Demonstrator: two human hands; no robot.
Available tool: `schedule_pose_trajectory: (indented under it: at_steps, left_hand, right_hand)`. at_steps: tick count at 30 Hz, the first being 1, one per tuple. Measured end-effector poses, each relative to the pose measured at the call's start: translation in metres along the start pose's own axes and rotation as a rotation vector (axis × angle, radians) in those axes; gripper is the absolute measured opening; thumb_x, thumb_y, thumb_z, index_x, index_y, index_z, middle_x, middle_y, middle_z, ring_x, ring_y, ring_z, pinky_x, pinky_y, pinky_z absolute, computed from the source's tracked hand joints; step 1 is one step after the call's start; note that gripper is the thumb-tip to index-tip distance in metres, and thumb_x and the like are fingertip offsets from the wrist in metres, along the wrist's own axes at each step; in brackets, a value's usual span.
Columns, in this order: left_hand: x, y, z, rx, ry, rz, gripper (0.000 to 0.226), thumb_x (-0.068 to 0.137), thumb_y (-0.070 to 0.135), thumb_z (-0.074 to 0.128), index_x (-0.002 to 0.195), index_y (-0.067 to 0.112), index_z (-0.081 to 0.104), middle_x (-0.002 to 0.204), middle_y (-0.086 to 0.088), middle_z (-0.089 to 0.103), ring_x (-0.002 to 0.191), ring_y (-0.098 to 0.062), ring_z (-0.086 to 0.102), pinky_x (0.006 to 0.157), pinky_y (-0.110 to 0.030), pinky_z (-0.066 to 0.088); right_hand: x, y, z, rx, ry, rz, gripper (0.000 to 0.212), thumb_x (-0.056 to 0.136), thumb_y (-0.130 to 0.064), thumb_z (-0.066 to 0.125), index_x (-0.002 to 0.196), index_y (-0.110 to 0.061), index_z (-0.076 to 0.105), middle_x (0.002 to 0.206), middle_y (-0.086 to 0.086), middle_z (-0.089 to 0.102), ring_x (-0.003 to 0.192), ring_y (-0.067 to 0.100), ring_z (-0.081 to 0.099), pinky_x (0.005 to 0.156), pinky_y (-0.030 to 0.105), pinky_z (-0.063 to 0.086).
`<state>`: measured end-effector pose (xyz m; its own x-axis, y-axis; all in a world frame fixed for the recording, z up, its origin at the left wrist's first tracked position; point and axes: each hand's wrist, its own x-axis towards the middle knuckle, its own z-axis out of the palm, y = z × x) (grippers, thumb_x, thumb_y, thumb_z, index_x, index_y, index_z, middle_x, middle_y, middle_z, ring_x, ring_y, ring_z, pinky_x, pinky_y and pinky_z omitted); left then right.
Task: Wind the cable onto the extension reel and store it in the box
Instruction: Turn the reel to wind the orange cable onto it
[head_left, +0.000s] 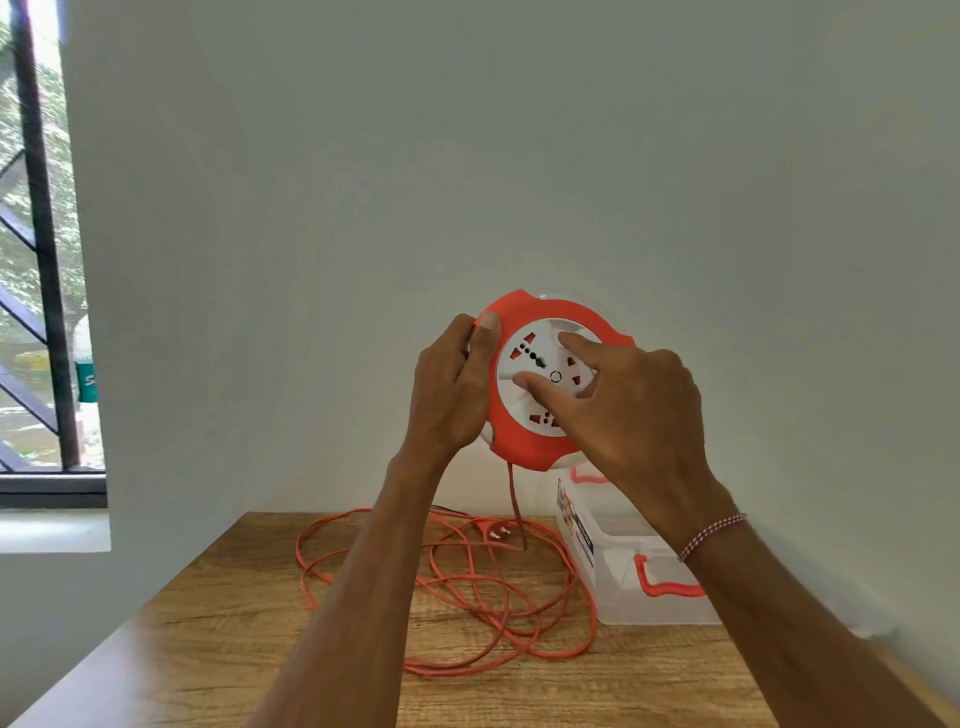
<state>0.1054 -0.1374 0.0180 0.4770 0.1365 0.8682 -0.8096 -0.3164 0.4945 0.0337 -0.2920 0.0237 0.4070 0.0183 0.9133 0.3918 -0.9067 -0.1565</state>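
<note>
I hold a round orange and white extension reel (524, 441) up in front of the wall, above the table. My left hand (449, 395) grips its left rim, thumb on the orange edge. My right hand (623, 410) lies over the white socket face, with thumb and index finger set into its recesses. The orange cable (457, 587) hangs from the reel's underside and lies in loose loops on the wooden table (208, 634), its plug (496, 531) near the back. A clear plastic box (618, 577) with orange latches stands at the right, partly behind my right forearm.
A plain wall rises directly behind the table. A window with dark bars (41, 260) is at the far left, above a white sill. The table's left edge runs diagonally toward me.
</note>
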Motion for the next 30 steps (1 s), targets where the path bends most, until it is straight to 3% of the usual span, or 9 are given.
schedule_pose_trajectory:
  at_steps: [3, 7, 11, 16, 23, 26, 30]
  left_hand:
    - [0.001, 0.000, -0.002, -0.018, 0.014, 0.000, 0.035, 0.100, 0.044, 0.040, 0.100, 0.016, 0.061, 0.083, 0.015, 0.069, 0.071, -0.008, 0.070, 0.057, -0.019, 0.057]
    - [0.003, 0.000, -0.005, -0.055, 0.040, -0.014, 0.040, 0.098, 0.047, 0.039, 0.098, 0.013, 0.061, 0.082, 0.006, 0.070, 0.069, -0.014, 0.070, 0.058, -0.025, 0.060]
    - [0.004, 0.000, -0.007, -0.056, 0.051, -0.011, 0.039, 0.098, 0.047, 0.038, 0.099, 0.015, 0.061, 0.082, 0.010, 0.070, 0.070, -0.011, 0.070, 0.058, -0.021, 0.058]
    - [0.004, -0.001, -0.007, -0.037, 0.045, -0.021, 0.037, 0.098, 0.047, 0.038, 0.099, 0.017, 0.061, 0.081, 0.014, 0.069, 0.071, -0.009, 0.070, 0.059, -0.021, 0.058]
    - [0.000, 0.002, -0.004, -0.008, 0.014, 0.001, 0.044, 0.098, 0.047, 0.038, 0.094, 0.009, 0.060, 0.077, 0.001, 0.068, 0.065, -0.017, 0.068, 0.057, -0.034, 0.059]
    - [0.001, 0.003, -0.004, -0.024, 0.019, -0.009, 0.044, 0.099, 0.047, 0.038, 0.095, 0.009, 0.060, 0.078, -0.001, 0.069, 0.065, -0.018, 0.068, 0.057, -0.034, 0.058]
    - [0.000, 0.001, -0.002, -0.021, 0.004, -0.022, 0.040, 0.099, 0.045, 0.038, 0.104, 0.013, 0.061, 0.088, 0.007, 0.071, 0.073, -0.011, 0.071, 0.061, -0.023, 0.059]
  right_hand:
    - [0.001, 0.001, -0.002, 0.035, -0.021, -0.038, 0.061, 0.081, -0.061, 0.056, 0.125, -0.019, 0.061, 0.110, 0.007, 0.070, 0.085, 0.027, 0.071, 0.077, 0.038, 0.057]
    - [0.005, 0.007, -0.008, -0.003, 0.080, -0.247, 0.030, 0.082, -0.031, 0.071, 0.106, -0.013, 0.071, 0.103, 0.009, 0.072, 0.087, 0.026, 0.064, 0.075, 0.037, 0.057]
    - [0.006, 0.007, -0.012, -0.033, -0.135, -0.319, 0.034, 0.077, -0.017, 0.075, 0.110, -0.024, 0.070, 0.125, 0.009, 0.058, 0.115, 0.029, 0.046, 0.087, 0.042, 0.051]
    - [0.004, 0.000, -0.012, -0.199, -0.302, -0.322, 0.055, 0.077, -0.032, 0.074, 0.129, -0.036, 0.055, 0.144, 0.007, 0.042, 0.126, 0.031, 0.034, 0.101, 0.046, 0.040]
    - [0.000, 0.006, -0.004, -0.264, -0.131, -0.256, 0.056, 0.076, -0.045, 0.072, 0.129, -0.042, 0.052, 0.118, 0.010, 0.060, 0.101, 0.028, 0.052, 0.081, 0.040, 0.049]
    - [0.001, 0.005, -0.002, -0.188, -0.050, -0.149, 0.064, 0.079, -0.067, 0.053, 0.134, -0.034, 0.049, 0.111, 0.008, 0.067, 0.093, 0.026, 0.063, 0.079, 0.039, 0.053]
    - [0.001, 0.001, -0.002, -0.059, -0.026, -0.107, 0.066, 0.082, -0.066, 0.049, 0.130, -0.021, 0.056, 0.108, 0.006, 0.071, 0.084, 0.027, 0.069, 0.079, 0.039, 0.056]
